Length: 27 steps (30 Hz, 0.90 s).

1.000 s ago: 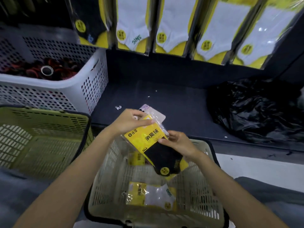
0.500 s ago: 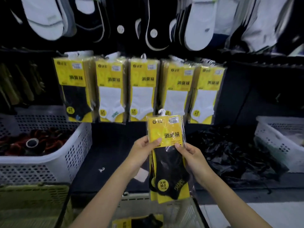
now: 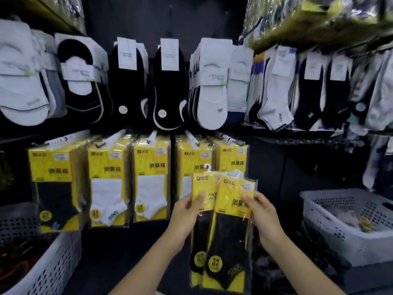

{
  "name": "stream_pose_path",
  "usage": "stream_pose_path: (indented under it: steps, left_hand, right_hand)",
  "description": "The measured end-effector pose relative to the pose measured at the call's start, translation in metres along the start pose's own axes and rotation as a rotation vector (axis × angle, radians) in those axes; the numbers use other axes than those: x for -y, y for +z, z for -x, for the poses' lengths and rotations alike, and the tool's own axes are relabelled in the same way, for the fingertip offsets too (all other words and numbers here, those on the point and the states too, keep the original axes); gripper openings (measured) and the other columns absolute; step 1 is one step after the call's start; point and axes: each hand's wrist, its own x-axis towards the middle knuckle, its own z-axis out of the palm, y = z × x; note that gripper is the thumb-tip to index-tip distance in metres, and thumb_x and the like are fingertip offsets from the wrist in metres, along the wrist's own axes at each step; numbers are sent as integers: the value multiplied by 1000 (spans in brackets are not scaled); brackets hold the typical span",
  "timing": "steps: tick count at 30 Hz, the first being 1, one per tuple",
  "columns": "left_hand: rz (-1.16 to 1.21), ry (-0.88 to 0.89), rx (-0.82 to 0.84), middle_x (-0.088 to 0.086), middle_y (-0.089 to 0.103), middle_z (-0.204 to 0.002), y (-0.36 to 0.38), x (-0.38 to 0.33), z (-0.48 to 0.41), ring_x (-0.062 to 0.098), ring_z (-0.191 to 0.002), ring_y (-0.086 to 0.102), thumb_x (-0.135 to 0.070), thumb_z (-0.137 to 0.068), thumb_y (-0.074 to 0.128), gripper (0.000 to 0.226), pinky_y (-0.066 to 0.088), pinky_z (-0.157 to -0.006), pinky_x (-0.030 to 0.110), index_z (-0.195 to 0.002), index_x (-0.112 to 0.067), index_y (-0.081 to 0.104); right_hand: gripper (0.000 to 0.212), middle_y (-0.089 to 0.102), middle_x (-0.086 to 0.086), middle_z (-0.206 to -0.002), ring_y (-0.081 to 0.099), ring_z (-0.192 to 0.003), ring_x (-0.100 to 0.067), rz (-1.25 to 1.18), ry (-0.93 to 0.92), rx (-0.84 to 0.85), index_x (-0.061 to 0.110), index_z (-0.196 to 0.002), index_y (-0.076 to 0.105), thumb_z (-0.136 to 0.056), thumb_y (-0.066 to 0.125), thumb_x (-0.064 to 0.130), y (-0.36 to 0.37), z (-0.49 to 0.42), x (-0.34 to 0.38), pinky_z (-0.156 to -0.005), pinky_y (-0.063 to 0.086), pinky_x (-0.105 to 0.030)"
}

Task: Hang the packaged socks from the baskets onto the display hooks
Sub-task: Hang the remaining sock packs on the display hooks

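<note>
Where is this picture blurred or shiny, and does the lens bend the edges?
Head view: the held sock packs in the centre are fairly sharp, their print readable. Head view: the goods at top right are smeared by blur. Head view: the plastic of the hanging yellow packs shows soft glare, and the wide lens bows the shelf rows toward the edges.

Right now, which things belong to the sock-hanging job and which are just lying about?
Job: front pack, rear pack, left hand, right hand, hung yellow packs.
Lying about: left white basket, upper sock row.
</note>
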Motion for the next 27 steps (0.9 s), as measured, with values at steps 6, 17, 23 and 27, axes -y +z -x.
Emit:
stream_pose_path:
  steps: [6,17,23,27]
  left_hand:
    - [-27,132,-122,-22,69,-87,-9,-32,-35,-12,-82,61,-42,-93,50,15,43,-64,5,-92,-35,62]
    - [-66,208,-118,-42,61,-71,-10,-43,-59,-30,-72,51,-39,-94,50,11,35,-54,-7,-86,-40,58]
    - [-110,219,-142,-23,69,-73,-6,-43,-69,-16,-70,59,-39,-94,51,21,40,-60,-1,-85,-27,65]
    - [-125,184,-140,-13,70,-86,0,-42,-73,1,-82,63,-44,-93,50,30,46,-72,12,-90,-20,68]
  right_hand:
    - [9,68,-8,-101,64,-91,-23,49,-54,-190,16,-90,62,-95,56,17,-21,-60,44,-87,51,-39]
    - [20,67,-11,-103,64,-90,-21,207,-124,-32,2,-113,57,-96,53,10,4,-112,55,-68,50,-21]
    - [24,67,-16,-106,63,-100,-29,128,12,-141,2,-105,62,-88,67,18,8,-135,43,-94,50,-42]
    - [25,67,-15,-109,61,-92,-22,120,60,-261,6,-102,61,-84,72,19,3,-138,31,-87,50,-35]
